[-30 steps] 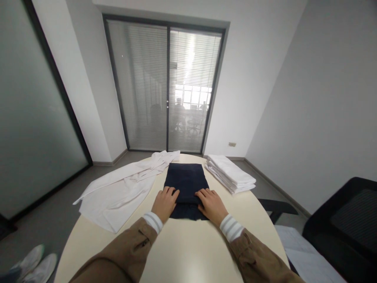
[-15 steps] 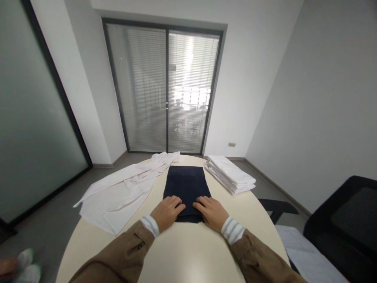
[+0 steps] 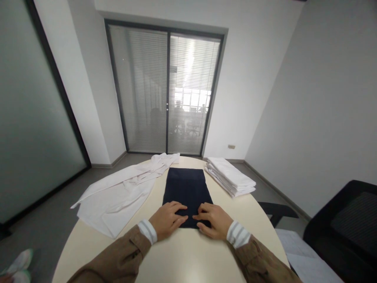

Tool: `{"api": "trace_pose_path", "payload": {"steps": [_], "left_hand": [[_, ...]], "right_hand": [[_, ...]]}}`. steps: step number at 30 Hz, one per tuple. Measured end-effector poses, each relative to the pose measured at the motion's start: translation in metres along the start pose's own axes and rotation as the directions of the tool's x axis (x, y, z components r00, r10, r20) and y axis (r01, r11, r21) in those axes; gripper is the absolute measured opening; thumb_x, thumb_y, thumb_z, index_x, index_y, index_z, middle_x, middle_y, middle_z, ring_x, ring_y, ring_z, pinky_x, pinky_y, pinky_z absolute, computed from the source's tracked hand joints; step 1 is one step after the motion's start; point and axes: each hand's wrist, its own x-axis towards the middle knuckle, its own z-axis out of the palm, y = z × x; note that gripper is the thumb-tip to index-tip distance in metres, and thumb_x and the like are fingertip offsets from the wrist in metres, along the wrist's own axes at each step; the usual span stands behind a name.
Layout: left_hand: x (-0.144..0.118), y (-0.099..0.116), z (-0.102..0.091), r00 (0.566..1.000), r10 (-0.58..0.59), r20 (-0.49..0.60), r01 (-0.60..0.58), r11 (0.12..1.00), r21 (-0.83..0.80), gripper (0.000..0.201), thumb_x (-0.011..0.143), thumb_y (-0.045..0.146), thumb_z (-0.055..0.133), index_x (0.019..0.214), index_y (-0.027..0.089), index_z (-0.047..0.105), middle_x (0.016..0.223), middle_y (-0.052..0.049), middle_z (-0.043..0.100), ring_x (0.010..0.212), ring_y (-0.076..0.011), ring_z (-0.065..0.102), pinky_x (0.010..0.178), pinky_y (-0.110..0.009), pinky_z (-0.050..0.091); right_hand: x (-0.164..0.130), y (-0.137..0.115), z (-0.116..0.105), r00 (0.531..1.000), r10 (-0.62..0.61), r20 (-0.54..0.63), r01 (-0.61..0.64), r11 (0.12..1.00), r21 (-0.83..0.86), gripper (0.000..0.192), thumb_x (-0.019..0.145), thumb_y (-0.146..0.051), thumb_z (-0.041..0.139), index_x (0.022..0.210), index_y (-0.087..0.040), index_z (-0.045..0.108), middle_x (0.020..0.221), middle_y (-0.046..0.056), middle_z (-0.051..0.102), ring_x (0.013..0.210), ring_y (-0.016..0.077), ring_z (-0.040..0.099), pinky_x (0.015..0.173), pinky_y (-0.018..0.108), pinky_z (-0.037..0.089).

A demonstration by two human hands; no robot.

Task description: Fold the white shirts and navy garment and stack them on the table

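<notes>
Head | left hand (image 3: pixel 167 218), right hand (image 3: pixel 212 220): flat, unclenched, pressing folded navy cloth (image 3: pixel 185 188)

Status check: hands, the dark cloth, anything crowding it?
Left hand and right hand flat on dark folded cloth. White garment left, folded white stack right, both apart.

Head camera looks forward, down over table (image 3: pixel 188 251).
</notes>
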Motion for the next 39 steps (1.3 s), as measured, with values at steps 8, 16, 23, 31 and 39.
{"api": "trace_pose_path", "payload": {"steps": [8,16,23,31,39], "left_hand": [[-0.001,0.008,0.010,0.969,-0.245,-0.024,0.246,0.967,0.067,0.069,0.084,0.028,0.060,0.149,0.028,0.038,0.158,-0.010,0.032,0.143,-0.0351,0.027,0.112,-0.059,0.029],[-0.004,0.024,0.003,0.971,-0.235,0.041,0.234,0.972,0.021,0.060,0.076,0.048,0.068,0.131,0.026,0.056,0.144,-0.012,0.050,0.136,-0.0377,0.038,0.110,-0.058,0.031],[-0.005,0.034,0.009,0.952,-0.207,0.227,0.216,0.976,-0.020,0.080,0.082,0.043,0.062,0.153,0.028,0.029,0.160,-0.013,0.028,0.148,-0.0393,0.016,0.116,-0.065,0.014],[-0.002,0.038,0.003,0.930,-0.214,0.298,0.242,0.969,-0.057,0.080,0.082,0.047,0.063,0.153,0.032,0.029,0.161,-0.012,0.024,0.148,-0.0434,0.013,0.112,-0.073,0.011],[0.005,0.043,-0.007,0.894,-0.254,0.371,0.288,0.957,-0.040,0.083,0.080,0.040,0.066,0.154,0.030,0.028,0.162,-0.012,0.022,0.147,-0.0435,0.013,0.112,-0.072,0.013]], "right_hand": [[0.000,-0.011,0.003,0.990,0.139,-0.016,-0.138,0.988,0.065,0.058,0.087,-0.024,0.052,0.145,-0.023,0.044,0.145,0.011,0.047,0.131,0.0279,0.041,0.109,0.048,0.035],[0.024,-0.009,-0.021,0.957,0.232,0.174,-0.253,0.961,0.112,0.042,0.085,-0.039,0.059,0.123,-0.022,0.063,0.118,0.009,0.067,0.110,0.0260,0.059,0.098,0.041,0.046],[0.108,0.015,-0.004,0.914,0.348,0.209,-0.350,0.936,-0.026,0.065,0.095,-0.060,0.036,0.150,-0.025,0.039,0.157,0.012,0.035,0.145,0.0350,0.027,0.114,0.059,0.023],[0.141,0.051,0.041,0.880,0.446,0.165,-0.450,0.893,-0.015,0.077,0.089,-0.074,0.033,0.154,-0.034,0.026,0.164,0.005,0.017,0.150,0.0366,0.005,0.114,0.065,0.003],[0.131,0.072,0.042,0.875,0.476,0.085,-0.480,0.877,0.033,0.070,0.092,-0.069,0.034,0.151,-0.032,0.034,0.162,0.006,0.024,0.149,0.0315,0.015,0.115,0.060,0.006]]}}
